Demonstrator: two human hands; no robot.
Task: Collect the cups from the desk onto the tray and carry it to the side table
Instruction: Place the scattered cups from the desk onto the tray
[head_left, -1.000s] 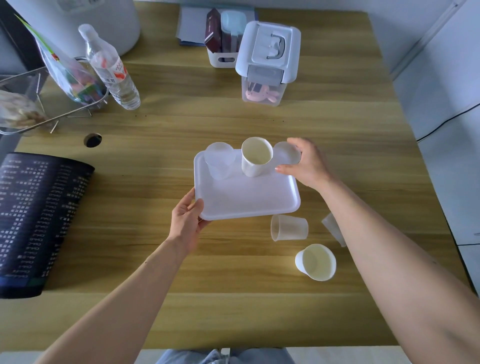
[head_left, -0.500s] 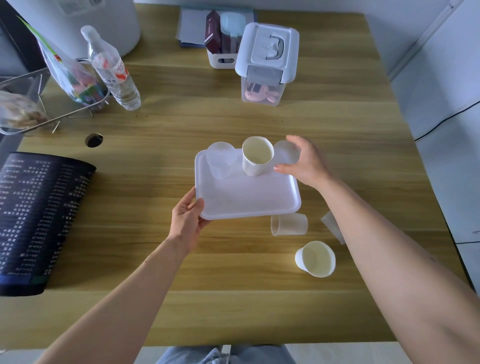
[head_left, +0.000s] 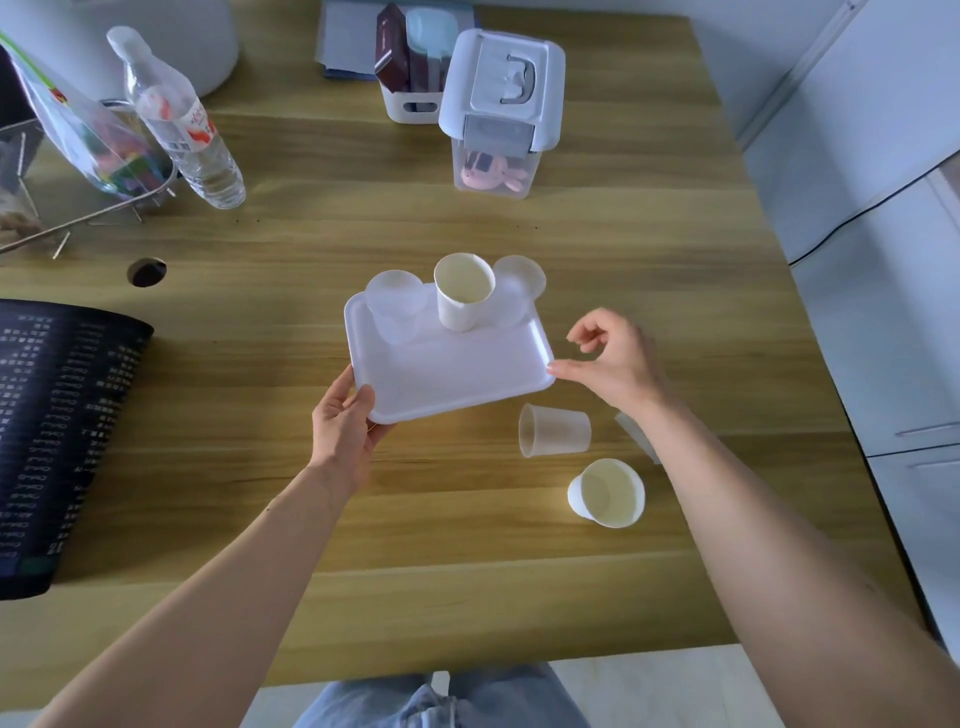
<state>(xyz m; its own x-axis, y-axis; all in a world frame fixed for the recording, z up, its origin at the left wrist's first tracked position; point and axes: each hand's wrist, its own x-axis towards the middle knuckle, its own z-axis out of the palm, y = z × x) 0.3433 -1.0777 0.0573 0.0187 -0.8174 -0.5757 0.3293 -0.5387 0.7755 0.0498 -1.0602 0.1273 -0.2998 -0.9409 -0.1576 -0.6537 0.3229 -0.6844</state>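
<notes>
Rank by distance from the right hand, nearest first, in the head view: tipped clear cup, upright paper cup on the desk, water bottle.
From the right hand:
1. Tipped clear cup, on its side just below the hand.
2. Upright paper cup, nearer the desk's front edge.
3. Water bottle, far back left.

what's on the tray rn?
Three upright cups along the tray's far edge: frosted cup, paper cup, clear cup. Paper cup looks empty; the others' contents are unclear.

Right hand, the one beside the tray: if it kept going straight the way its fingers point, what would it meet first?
The right hand points left, its lowest finger reaching toward the near right corner of the white tray. Going straight on, it would probably meet that tray rim first; it may already touch it, though depth is unclear.
</notes>
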